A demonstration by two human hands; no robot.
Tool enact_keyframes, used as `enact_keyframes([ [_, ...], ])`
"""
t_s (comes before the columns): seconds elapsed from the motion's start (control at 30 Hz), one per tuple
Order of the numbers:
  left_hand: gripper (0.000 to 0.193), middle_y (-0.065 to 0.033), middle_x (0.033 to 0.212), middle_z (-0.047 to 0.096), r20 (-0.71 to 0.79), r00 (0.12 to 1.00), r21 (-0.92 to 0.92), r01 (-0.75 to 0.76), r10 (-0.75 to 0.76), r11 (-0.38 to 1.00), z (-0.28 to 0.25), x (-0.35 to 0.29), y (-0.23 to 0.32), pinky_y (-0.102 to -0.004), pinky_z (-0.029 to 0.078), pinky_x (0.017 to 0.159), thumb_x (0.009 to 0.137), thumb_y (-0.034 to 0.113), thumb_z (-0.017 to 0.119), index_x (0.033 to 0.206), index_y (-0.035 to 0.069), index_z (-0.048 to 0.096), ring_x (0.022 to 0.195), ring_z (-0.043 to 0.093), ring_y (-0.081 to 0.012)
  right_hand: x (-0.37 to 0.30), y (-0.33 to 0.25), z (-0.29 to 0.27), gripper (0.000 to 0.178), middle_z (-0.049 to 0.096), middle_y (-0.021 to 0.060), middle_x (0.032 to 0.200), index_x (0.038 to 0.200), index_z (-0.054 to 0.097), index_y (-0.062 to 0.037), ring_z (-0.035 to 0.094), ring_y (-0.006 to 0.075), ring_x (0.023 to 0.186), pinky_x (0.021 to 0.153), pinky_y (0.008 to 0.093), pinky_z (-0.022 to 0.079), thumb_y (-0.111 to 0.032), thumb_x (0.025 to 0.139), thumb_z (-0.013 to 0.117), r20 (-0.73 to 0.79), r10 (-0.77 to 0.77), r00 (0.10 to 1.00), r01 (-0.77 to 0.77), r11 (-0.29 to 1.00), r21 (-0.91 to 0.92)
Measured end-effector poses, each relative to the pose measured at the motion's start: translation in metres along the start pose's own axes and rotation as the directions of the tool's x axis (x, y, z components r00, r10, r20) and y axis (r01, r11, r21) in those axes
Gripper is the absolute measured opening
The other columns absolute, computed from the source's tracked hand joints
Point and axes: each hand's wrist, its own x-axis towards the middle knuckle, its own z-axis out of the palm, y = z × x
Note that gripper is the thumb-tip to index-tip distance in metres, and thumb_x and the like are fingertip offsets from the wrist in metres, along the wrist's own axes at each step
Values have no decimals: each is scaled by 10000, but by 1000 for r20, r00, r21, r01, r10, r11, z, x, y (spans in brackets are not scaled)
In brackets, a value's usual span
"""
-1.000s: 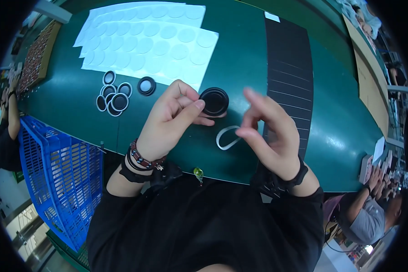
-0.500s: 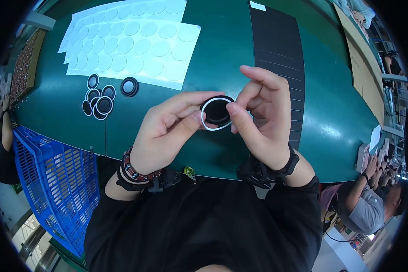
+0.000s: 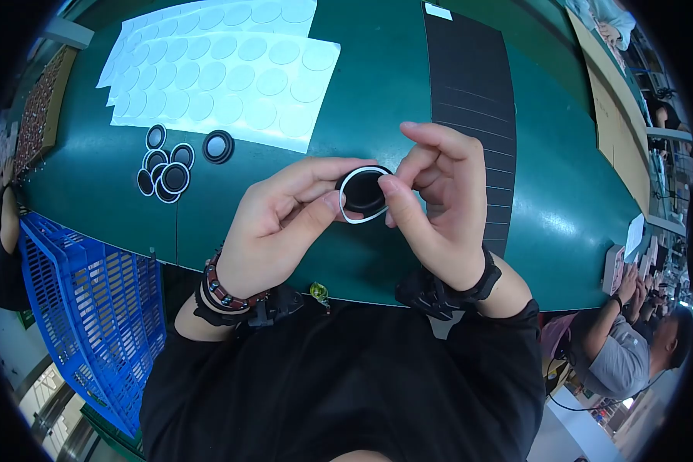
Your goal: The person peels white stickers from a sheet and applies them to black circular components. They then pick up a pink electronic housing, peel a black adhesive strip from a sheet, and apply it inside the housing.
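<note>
My left hand point(image 3: 277, 215) grips a black round cap point(image 3: 366, 189) from its left side, thumb on the near rim and fingers behind. Around the cap's face lies a thin white ring point(image 3: 349, 217), which stands a little off its near edge. At the right rim, my right hand point(image 3: 443, 204) pinches the ring and cap between thumb and a finger, its index finger raised. Several black discs with white rims point(image 3: 175, 179) sit bunched at the left on the table. Beside them is a black round part with a grey centre point(image 3: 218, 146).
White sheets of round stickers point(image 3: 231, 85) cover the far left of the green table point(image 3: 377, 92). A long black strip with cross lines point(image 3: 470, 85) lies at right. A blue plastic crate point(image 3: 92, 308) stands at lower left. Other people point(image 3: 620, 354) work at the far right.
Both hands keep their hold on the cap and ring. The ring now sits slightly closer around the cap's rim; otherwise the view has only shifted a little.
</note>
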Motion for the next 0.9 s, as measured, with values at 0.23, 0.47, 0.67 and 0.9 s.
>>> enact_keyframes([
  [0.23,229,-89,1039,663,-30,995,-56,-93,92,994,3,8,2,-220,479,829,944,27,513,1155,-49,560,974,617,-99,0,3,0,519,509,53,842,1264,391,16,536,80,715,635,205,472,122,810,619,37,-121,992,125,980,-156],
  [0.47,108,-70,932,679,-70,997,166,-17,29,986,6,12,9,-233,504,775,903,4,577,1004,-33,587,877,651,-109,-2,-1,-2,558,512,55,829,1295,383,11,542,83,719,624,210,463,107,806,635,83,-107,991,120,978,-171],
  [0.67,81,-78,907,685,-32,996,365,-67,84,929,4,13,11,-243,511,779,896,-6,579,973,-25,594,868,664,-123,0,-12,-4,601,543,66,837,1339,365,4,560,98,727,612,212,459,70,813,649,130,10,991,13,984,-178],
  [0.9,26,-56,941,630,-197,925,285,-264,326,921,12,19,-4,-227,484,739,885,-9,580,911,-3,580,842,612,-93,4,3,5,735,611,69,873,1432,285,-31,595,128,786,699,270,464,43,802,658,44,-162,986,168,927,-334],
])
